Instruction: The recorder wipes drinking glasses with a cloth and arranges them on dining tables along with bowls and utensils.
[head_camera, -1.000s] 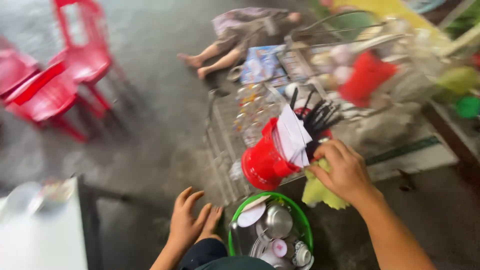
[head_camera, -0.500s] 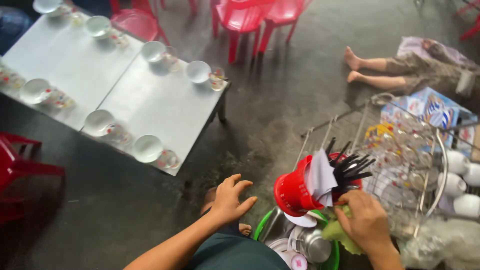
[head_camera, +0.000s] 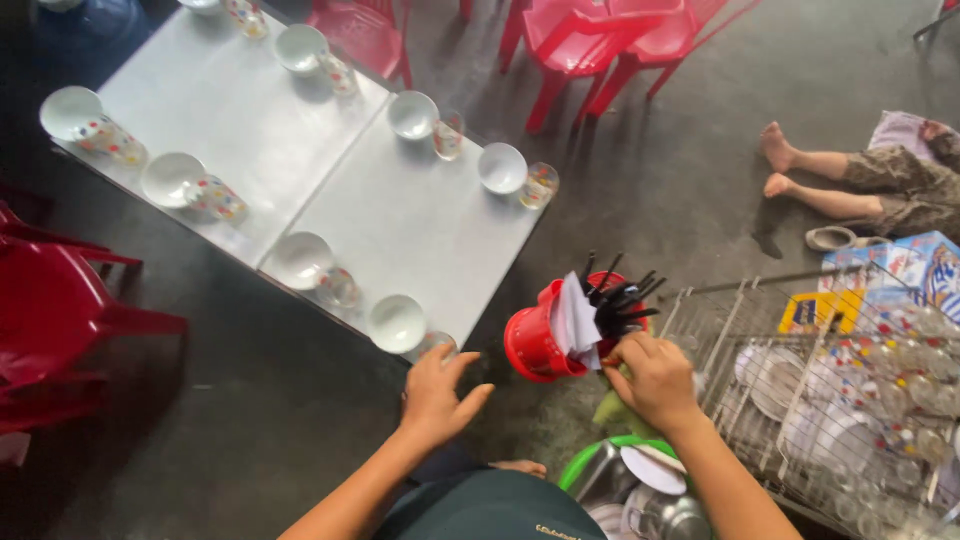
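Note:
My right hand (head_camera: 655, 382) grips a red plastic utensil holder (head_camera: 535, 343) by its rim, together with a yellow-green cloth (head_camera: 612, 408) pressed under the fingers. The holder is tilted and carries black chopsticks (head_camera: 615, 295) and white paper napkins (head_camera: 575, 322). My left hand (head_camera: 435, 397) is empty, fingers spread, hovering near the corner of the metal table (head_camera: 400, 220), close to a white bowl (head_camera: 396, 322). Below my right arm stands a green basin (head_camera: 580, 462) with metal and white dishes.
The table holds several white bowls, each with a patterned glass (head_camera: 539, 185). Red plastic chairs (head_camera: 590, 40) stand behind it and at the left (head_camera: 50, 310). A wire dish rack (head_camera: 840, 390) with plates and glasses is at the right. A person lies on the floor (head_camera: 860, 185).
The view swung from the rack toward the table. My right hand lifted the red holder away from the rack, leftward toward the table; my left hand stayed open alongside.

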